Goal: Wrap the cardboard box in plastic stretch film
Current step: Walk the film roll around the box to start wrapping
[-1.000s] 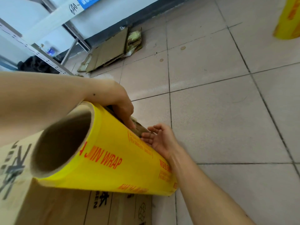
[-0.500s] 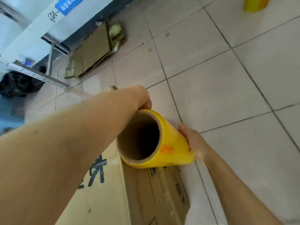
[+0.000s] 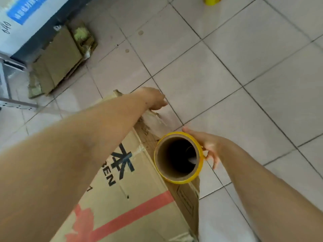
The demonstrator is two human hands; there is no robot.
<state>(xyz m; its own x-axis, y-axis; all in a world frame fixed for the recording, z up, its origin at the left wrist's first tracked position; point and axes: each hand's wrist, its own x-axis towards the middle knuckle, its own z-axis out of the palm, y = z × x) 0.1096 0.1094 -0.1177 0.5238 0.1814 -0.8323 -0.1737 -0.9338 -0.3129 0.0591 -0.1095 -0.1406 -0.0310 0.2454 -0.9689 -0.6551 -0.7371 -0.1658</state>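
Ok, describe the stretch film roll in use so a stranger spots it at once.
Find the cardboard box with black lettering and a red stripe on the tiled floor. At its right edge the right hand holds the stretch film roll, yellow, seen end-on down its brown cardboard core. The other yellow roll sits far off at the top edge, with no hand on it.

Left hand grip indistinct

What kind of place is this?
Probably a storeroom or packing area: a metal shelving frame at the left, flattened cardboard by the wall, and a second yellow roll on the tiled floor beyond the stretch film roll being held.
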